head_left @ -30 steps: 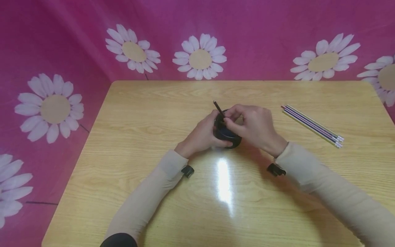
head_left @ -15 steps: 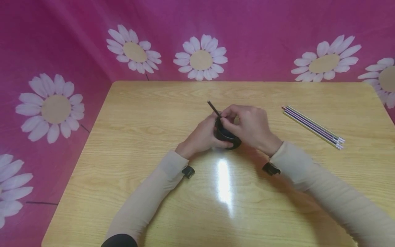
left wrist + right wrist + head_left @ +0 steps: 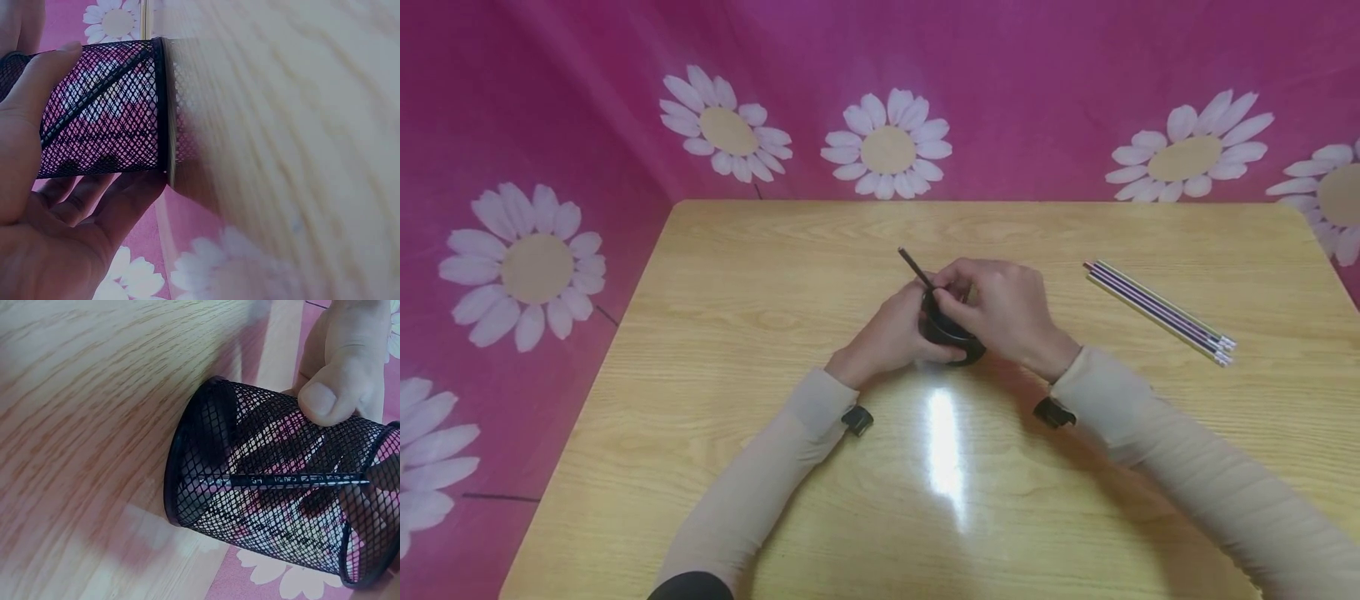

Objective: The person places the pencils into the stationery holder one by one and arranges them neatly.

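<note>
A black mesh pencil cup (image 3: 953,340) stands on the table. My left hand (image 3: 887,333) grips it, the thumb on the near side; in the left wrist view the fingers (image 3: 134,203) of that hand curl under its mesh wall. Above the rim, my right hand (image 3: 1011,312) pinches a dark pencil (image 3: 915,267) between thumb and fingers. This pencil slants up and left over the cup's far edge. Through the mesh in the right wrist view shows a dark lettered pencil (image 3: 281,481) inside the cup; I cannot tell whether it is the pinched one.
Several striped pencils (image 3: 1157,312) with white ends lie side by side on the wooden table (image 3: 737,283), to the right. Behind and left of the table hangs a pink cloth (image 3: 1022,100) with white daisies. Dark clips (image 3: 857,419) sit at both sleeve cuffs.
My right hand has moved slightly left over the cup. The pinched pencil leans further left than before. My left hand keeps its grip on the pencil cup.
</note>
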Motion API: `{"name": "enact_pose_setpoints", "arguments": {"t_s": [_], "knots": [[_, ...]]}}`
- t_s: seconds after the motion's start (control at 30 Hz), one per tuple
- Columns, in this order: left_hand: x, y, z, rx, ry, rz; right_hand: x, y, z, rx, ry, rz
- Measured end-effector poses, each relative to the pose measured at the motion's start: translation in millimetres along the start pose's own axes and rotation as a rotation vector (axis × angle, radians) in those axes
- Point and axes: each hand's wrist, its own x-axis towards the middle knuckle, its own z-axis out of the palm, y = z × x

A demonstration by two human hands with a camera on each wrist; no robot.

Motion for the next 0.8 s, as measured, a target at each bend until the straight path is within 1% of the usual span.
{"name": "enact_pose_setpoints", "arguments": {"t_s": [0.27, 0.43, 0.53, 0.7, 0.8], "knots": [[-0.6, -1.0, 1.1, -0.016, -0.004, -0.004, -1.1, 1.0, 0.1, -0.004, -0.012, 0.014], [0.2, -1.8, 1.7, -0.022, 0.004, 0.001, -1.3, 2.8, -5.3, -0.001, -0.001, 0.013], [0.8, -1.2, 1.6, -0.021, 0.01, 0.005, -1.4, 4.9, -11.1, 0.003, 0.034, -0.005], [1.1, 0.0, 1.1, -0.009, 0.016, -0.002, -3.2, 11.4, -25.1, -0.014, 0.121, -0.038], [1.1, -0.3, 0.5, -0.002, 0.02, -0.008, -5.7, 16.1, -33.6, -0.03, 0.153, -0.045]]}}
